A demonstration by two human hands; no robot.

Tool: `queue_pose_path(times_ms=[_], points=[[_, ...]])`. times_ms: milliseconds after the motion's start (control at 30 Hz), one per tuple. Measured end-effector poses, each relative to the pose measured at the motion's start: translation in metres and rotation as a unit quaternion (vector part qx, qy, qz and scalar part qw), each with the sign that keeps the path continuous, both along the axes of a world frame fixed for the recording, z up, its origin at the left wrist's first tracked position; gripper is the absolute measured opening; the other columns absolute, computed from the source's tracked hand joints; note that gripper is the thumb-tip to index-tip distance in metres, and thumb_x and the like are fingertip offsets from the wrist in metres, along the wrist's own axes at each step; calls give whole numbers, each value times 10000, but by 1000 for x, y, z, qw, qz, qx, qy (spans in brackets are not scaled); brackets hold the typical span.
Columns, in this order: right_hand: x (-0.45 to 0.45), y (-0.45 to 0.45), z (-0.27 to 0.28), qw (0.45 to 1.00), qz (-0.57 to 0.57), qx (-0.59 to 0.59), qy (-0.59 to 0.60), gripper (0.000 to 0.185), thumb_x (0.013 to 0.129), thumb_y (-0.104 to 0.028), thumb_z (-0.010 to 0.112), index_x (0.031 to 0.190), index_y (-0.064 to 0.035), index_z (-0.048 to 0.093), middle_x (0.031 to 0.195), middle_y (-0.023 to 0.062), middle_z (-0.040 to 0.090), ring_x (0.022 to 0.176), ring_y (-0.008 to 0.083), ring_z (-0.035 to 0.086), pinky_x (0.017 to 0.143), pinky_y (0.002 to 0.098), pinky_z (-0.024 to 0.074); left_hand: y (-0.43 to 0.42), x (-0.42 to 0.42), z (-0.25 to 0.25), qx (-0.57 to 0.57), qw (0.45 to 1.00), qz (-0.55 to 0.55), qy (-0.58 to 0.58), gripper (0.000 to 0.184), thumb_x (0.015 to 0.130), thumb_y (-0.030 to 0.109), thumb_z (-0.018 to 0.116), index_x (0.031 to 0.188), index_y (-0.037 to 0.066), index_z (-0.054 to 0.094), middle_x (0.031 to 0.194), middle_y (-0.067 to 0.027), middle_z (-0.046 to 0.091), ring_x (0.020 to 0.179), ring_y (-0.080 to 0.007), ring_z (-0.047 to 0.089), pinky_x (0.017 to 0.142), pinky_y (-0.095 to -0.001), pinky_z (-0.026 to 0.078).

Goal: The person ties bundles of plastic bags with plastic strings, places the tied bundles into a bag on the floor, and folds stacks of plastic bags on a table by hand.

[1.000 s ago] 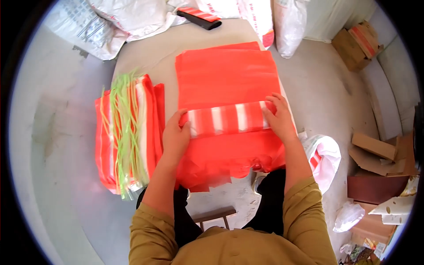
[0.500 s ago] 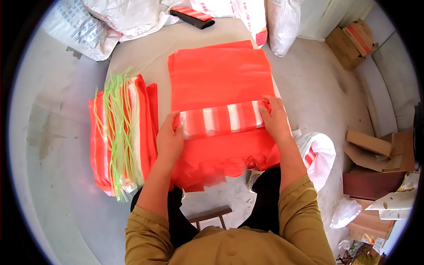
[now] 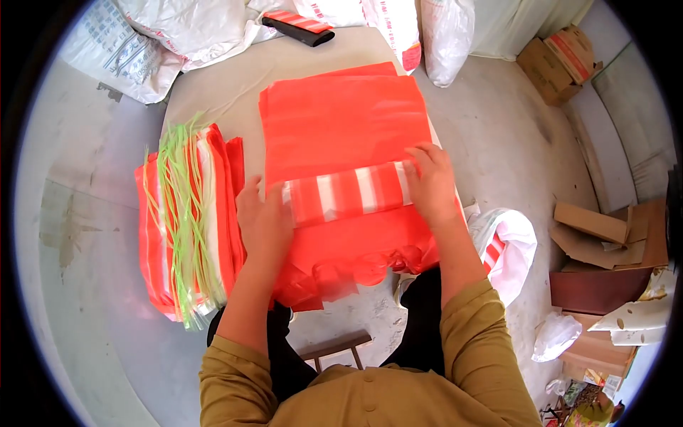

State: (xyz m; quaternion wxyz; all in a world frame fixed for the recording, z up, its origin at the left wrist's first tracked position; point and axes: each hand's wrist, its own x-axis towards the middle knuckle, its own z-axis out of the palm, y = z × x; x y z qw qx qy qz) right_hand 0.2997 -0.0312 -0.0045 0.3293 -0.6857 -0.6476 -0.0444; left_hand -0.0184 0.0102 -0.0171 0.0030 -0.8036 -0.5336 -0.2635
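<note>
A folded red-and-white striped plastic bag bundle [image 3: 345, 193] lies across a stack of red plastic bags [image 3: 345, 124] on the table. My left hand [image 3: 265, 219] is at the bundle's left end, somewhat blurred, its fingers apart and stretched away from me. At the right end, my right hand [image 3: 432, 183] has its fingers and thumb around the bundle's end. Crumpled, scalloped bag edges [image 3: 348, 274] hang over the table's near side towards my lap.
Left of the stack lies a pile of folded striped bags [image 3: 229, 192] with green ties [image 3: 183, 220] across it. A black-and-striped roll [image 3: 299, 28] lies at the table's far edge, near white sacks [image 3: 188, 28]. A white sack [image 3: 514, 249] stands right; cardboard boxes [image 3: 597, 235] lie beyond.
My left hand has loosened from the bundle's left end, its fingers spreading outward. The right hand stays at the other end. The whole view has shifted slightly.
</note>
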Motion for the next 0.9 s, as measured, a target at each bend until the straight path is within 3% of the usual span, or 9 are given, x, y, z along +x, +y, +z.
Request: queue_pose_path(times_ms=[33, 100, 167, 267, 367, 467, 700, 800, 900], points=[[-5, 1, 5, 998, 47, 29, -17, 295, 956, -200, 694, 1202, -38, 696, 1269, 155, 644, 1132, 352, 629, 953, 458, 528, -4, 7, 2, 94, 994, -30, 52, 382, 925, 142, 679, 1303, 85, 666, 1434, -144, 559, 1321, -365, 525, 1078, -471, 446], [-28, -3, -15, 988, 154, -13, 19, 343, 943, -165, 697, 1265, -47, 676, 1359, 158, 622, 1247, 355, 596, 1026, 463, 507, -11, 22, 8, 68, 987, -130, 63, 409, 929, 174, 681, 1323, 67, 649, 1471, -132, 549, 1390, -358, 485, 1131, -516, 400], [-76, -5, -16, 957, 278, -54, -55, 463, 965, -208, 671, 1406, -85, 600, 1498, 142, 546, 1420, 347, 480, 1163, 474, 407, -17, 37, -1, -20, 977, -200, 69, 500, 938, 215, 676, 1401, 44, 589, 1562, -120, 494, 1500, -337, 393, 1200, -542, 341], [-80, -9, -21, 956, 246, -151, -55, 611, 968, -323, 658, 1519, -116, 497, 1624, 120, 422, 1530, 336, 336, 1258, 503, 256, -16, 37, -7, -85, 976, -185, 76, 602, 924, 244, 698, 1464, 37, 529, 1595, -145, 456, 1509, -330, 382, 1199, -544, 344], [-63, -4, -24, 956, 194, -203, -88, 722, 943, -461, 656, 1560, -144, 454, 1673, 112, 340, 1565, 336, 254, 1279, 518, 179, -15, 35, -6, -134, 975, -172, 54, 696, 927, 263, 707, 1537, 47, 448, 1635, -172, 389, 1525, -362, 343, 1212, -520, 330], [-49, -7, -19, 955, 167, -218, -110, 779, 910, -527, 674, 1561, -157, 458, 1679, 120, 325, 1571, 349, 231, 1283, 527, 153, -13, 30, -9, -138, 974, -172, 55, 707, 926, 286, 706, 1550, 79, 446, 1637, -194, 376, 1528, -378, 329, 1222, -518, 310], [-26, -10, -17, 953, 109, -261, -113, 790, 930, -549, 657, 1578, -154, 437, 1713, 125, 239, 1591, 347, 167, 1284, 534, 125, -13, 22, -2, -163, 972, -140, 93, 755, 926, 398, 695, 1581, 145, 416, 1673, -229, 278, 1543, -419, 273, 1235, -542, 273], [-17, -11, -26, 965, 81, -233, -87, 753, 932, -556, 642, 1529, -118, 502, 1671, 157, 314, 1574, 362, 201, 1275, 574, 106, -14, 14, -3, -126, 980, -135, 71, 654, 945, 350, 683, 1524, 118, 490, 1620, -219, 389, 1512, -398, 349, 1218, -497, 328], [-14, -13, -13, 969, 9, -226, -95, 639, 985, -470, 608, 1494, -92, 533, 1649, 163, 354, 1557, 349, 251, 1269, 569, 128, -4, -6, -1, -162, 978, -122, -42, 453, 942, 234, 689, 1359, 72, 623, 1423, -191, 602, 1364, -369, 531, 1112, -446, 447]])
